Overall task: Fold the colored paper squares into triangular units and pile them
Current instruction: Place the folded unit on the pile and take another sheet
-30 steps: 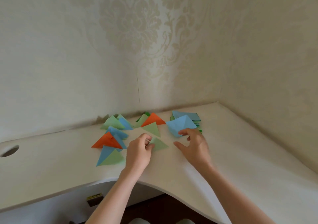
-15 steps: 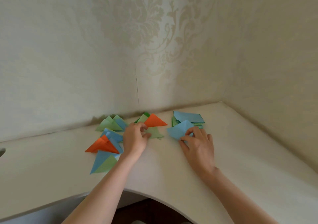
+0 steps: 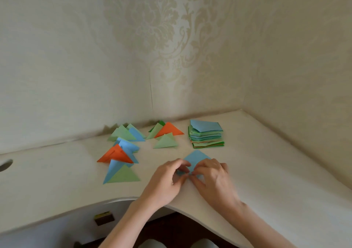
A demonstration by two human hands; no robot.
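- Left hand (image 3: 167, 181) and right hand (image 3: 213, 179) meet at the near middle of the desk (image 3: 57, 181), fingers curled, each pinching the near part of a blue sheet (image 3: 196, 158).
- The blue sheet lies on the desk with one corner pointing far; its near part is hidden under the fingertips, so how far it is folded cannot be told.
- Just beyond the sheet, to the far right, stands a stack (image 3: 206, 134) of unfolded squares, blue on top, green and orange edges showing below.
- Left of the stack lies a small group of folded triangles: an orange one (image 3: 169, 129) over green ones, and a pale green one (image 3: 165, 142) nearest the hands.
- Farther left, near the wall (image 3: 76, 66), sits a cluster of green and blue triangles (image 3: 125, 133).
- Nearer, left of the hands, an orange triangle (image 3: 116, 154) overlaps blue ones, and a green triangle (image 3: 124, 175) lies over a blue one at the near end.
- A round hole (image 3: 5, 165) is cut in the desk at the far left edge.
- Under the desk's near rim a small dark block (image 3: 104, 217) shows.
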